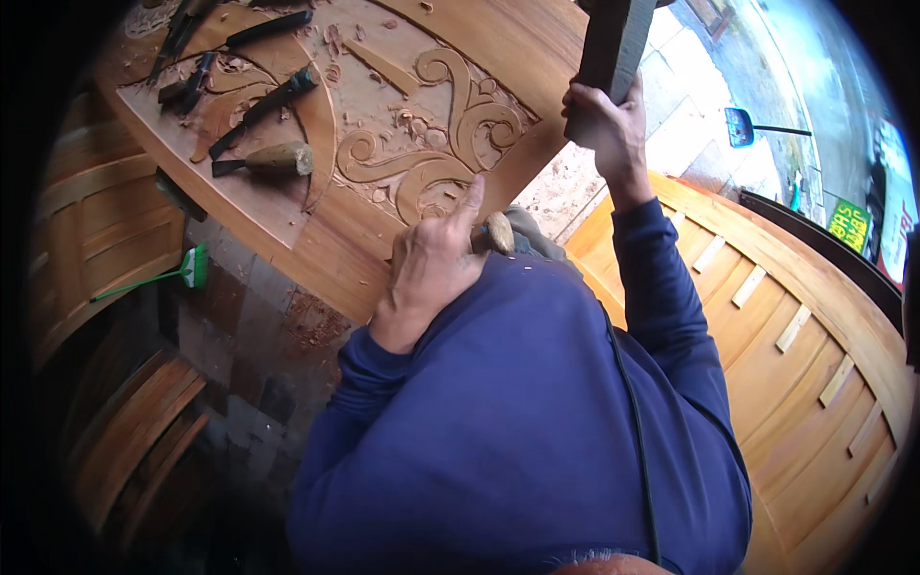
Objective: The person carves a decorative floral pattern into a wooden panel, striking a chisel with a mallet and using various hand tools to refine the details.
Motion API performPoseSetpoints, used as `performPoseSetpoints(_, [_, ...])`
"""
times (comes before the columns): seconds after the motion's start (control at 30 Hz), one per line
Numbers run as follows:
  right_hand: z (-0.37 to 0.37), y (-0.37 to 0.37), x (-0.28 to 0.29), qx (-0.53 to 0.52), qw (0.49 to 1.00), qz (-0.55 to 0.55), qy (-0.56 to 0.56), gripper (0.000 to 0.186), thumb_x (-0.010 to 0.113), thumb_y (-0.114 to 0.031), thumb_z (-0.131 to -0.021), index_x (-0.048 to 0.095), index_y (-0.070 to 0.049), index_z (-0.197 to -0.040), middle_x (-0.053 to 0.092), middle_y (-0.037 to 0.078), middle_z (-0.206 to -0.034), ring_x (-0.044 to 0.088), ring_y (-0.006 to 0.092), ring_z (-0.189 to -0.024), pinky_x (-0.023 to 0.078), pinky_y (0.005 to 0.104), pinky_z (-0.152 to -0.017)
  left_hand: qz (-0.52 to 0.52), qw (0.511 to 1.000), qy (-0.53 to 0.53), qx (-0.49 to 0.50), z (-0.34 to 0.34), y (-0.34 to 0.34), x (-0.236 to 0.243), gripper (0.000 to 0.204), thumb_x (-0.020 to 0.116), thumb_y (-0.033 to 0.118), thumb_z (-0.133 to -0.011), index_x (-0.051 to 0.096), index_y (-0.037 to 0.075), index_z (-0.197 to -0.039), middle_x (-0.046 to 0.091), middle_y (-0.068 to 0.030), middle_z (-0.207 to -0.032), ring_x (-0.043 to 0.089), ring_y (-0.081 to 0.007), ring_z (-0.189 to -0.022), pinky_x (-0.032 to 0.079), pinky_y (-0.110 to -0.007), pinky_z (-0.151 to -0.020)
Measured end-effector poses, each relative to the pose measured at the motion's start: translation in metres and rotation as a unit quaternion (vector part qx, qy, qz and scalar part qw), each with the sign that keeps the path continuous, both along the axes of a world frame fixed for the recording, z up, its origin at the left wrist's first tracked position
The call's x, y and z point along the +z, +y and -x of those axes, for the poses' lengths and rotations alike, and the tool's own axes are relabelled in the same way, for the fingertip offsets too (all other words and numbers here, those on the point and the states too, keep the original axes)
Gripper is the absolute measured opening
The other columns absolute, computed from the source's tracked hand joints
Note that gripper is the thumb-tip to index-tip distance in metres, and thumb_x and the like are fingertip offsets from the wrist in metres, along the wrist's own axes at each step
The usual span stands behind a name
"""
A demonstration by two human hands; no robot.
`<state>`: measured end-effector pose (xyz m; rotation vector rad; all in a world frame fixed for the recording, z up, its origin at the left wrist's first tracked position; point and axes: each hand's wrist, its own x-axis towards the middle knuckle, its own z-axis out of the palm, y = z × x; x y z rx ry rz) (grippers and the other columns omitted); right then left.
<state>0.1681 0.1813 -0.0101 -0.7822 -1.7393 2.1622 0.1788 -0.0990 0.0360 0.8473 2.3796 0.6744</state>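
A carved wooden panel (537,158) with raised scrolls lies before me, strewn with shavings. My left hand (431,264) is low over its near edge, index finger stretched toward the scrollwork and the other fingers curled. The pale wooden handle of a chisel (499,233) juts out beside that hand, seemingly in its grasp; the blade is hidden. Raised at the upper right, my right hand (613,129) grips a thick dark wooden mallet (616,48), its top cut off by the frame. Farther left on the panel rests another chisel (278,159) with a stubby wooden handle.
Several dark-handled carving tools (273,103) lie at the panel's far left. A green broom (195,266) stands below on the tiled floor. Another wooden panel (767,335) with small battens is at right, near a vehicle mirror (739,126). Wooden panels (125,240) stand at left.
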Motion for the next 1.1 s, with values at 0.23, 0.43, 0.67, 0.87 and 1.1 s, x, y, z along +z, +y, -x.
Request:
performPoseSetpoints(0.23, [0.022,0.031,-0.038,0.036,0.996,-0.021,0.072,0.063,0.080,-0.010,-0.083,0.046,-0.002,-0.135,0.065,0.006,-0.100,0.066,0.0136,-0.084,0.057,0.0292,-0.075,0.141,0.984,0.010,0.107,-0.011,-0.005,-0.033,0.100,0.081,0.024,-0.083,0.023,0.018,-0.164,0.066,-0.0248,-0.074,0.067,-0.0463,-0.073,0.053,-0.054,-0.067])
performPoseSetpoints(0.43, [0.016,0.034,-0.034,0.058,0.994,0.043,0.086,0.065,0.078,-0.010,-0.086,0.041,-0.001,-0.139,0.066,0.007,-0.104,0.066,0.0147,-0.086,0.056,0.0291,-0.079,0.155,0.975,0.014,0.161,-0.023,0.007,-0.035,0.100,0.082,0.024,-0.083,0.023,0.022,-0.164,0.067,-0.0248,-0.077,0.068,-0.0449,-0.074,0.052,-0.053,-0.068])
performPoseSetpoints(0.67, [0.019,0.035,-0.035,0.062,0.995,-0.022,0.077,0.072,0.076,-0.010,-0.086,0.037,-0.002,-0.146,0.061,0.005,-0.108,0.061,0.0118,-0.090,0.054,0.0287,-0.080,0.166,0.970,0.006,0.177,-0.025,0.013,-0.030,0.093,0.074,0.028,-0.089,0.020,0.022,-0.165,0.070,-0.0244,-0.083,0.069,-0.0444,-0.080,0.055,-0.053,-0.072])
performPoseSetpoints(0.87, [0.019,0.033,-0.028,0.073,0.994,-0.009,0.079,0.071,0.074,-0.006,-0.087,0.037,-0.003,-0.147,0.060,0.005,-0.109,0.061,0.0111,-0.090,0.053,0.0274,-0.080,0.116,0.970,0.040,0.208,-0.031,0.020,-0.031,0.092,0.075,0.031,-0.089,0.023,0.021,-0.164,0.069,-0.0253,-0.083,0.069,-0.0447,-0.080,0.054,-0.053,-0.073])
performPoseSetpoints(1.1, [0.020,0.037,-0.036,0.070,0.995,-0.006,0.073,0.070,0.074,-0.005,-0.088,0.037,-0.002,-0.146,0.061,0.006,-0.110,0.062,0.0115,-0.091,0.053,0.0272,-0.081,0.166,0.962,0.008,0.218,-0.027,0.025,-0.028,0.090,0.077,0.034,-0.088,0.029,0.019,-0.162,0.069,-0.0243,-0.081,0.070,-0.0441,-0.080,0.055,-0.053,-0.073])
